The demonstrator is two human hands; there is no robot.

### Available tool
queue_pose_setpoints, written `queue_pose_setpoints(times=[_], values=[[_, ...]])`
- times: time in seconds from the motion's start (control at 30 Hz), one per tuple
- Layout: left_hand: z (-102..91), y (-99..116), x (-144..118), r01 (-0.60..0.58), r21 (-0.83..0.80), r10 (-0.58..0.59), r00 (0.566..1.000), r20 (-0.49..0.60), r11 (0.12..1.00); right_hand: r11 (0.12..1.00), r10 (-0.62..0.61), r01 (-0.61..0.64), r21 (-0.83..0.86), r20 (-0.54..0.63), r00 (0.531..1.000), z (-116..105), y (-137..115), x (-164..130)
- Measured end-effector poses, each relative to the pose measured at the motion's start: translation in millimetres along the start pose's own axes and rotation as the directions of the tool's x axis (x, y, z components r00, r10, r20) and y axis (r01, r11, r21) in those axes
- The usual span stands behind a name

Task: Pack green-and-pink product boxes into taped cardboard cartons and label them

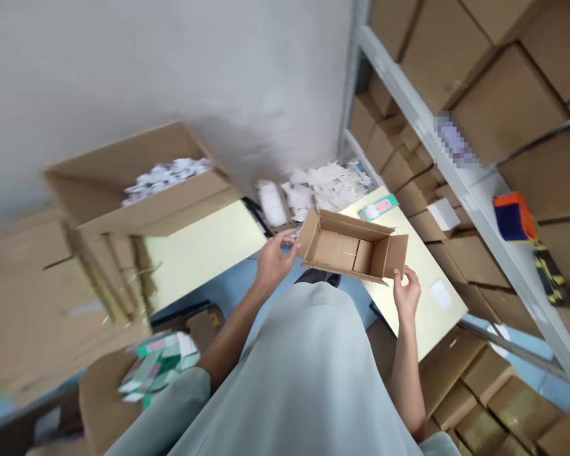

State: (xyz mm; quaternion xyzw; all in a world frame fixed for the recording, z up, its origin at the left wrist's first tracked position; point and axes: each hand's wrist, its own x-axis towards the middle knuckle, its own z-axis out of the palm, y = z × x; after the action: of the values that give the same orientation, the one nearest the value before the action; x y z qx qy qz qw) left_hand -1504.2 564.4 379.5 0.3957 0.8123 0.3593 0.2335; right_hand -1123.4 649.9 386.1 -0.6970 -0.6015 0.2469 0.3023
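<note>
I hold a small open cardboard box (346, 250) in front of me, its flaps spread and its inside empty. My left hand (274, 258) grips its left end flap. My right hand (406, 292) pinches the near right corner from below. The box hovers over the edge of a pale yellow table (437, 310). A green and pink packet (379, 208) lies on that table just beyond the box.
A large open carton (137, 190) filled with white packets stands on a second yellow table at left. Loose white packets (323, 183) lie against the wall. Metal shelving (460, 171) stacked with brown cartons runs along the right. Green packets (159, 367) lie on a carton at lower left.
</note>
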Motion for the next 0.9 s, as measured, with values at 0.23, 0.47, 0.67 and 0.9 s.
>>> queue_pose_setpoints(times=[0.23,0.47,0.67,0.9], values=[[-105.0,-93,-60,0.284,-0.084,-0.295,0.886,-0.359,0.955,0.973,-0.220,0.169,0.155,0.414,0.883,99,-92,-19],[-183.1,-190,-80,0.374,-0.170,-0.400,0.711,-0.579,0.912,0.934,-0.355,0.294,0.200,0.594,0.722,219,-189,-80],[-247.5,-274,-79,0.443,-0.240,-0.492,0.642,-0.588,0.864,0.907,-0.404,0.365,0.208,0.672,0.621,331,-254,-114],[-278.0,-331,-64,0.465,-0.243,-0.522,0.710,-0.473,0.852,0.916,-0.356,0.386,0.113,0.672,0.649,396,-285,-138]])
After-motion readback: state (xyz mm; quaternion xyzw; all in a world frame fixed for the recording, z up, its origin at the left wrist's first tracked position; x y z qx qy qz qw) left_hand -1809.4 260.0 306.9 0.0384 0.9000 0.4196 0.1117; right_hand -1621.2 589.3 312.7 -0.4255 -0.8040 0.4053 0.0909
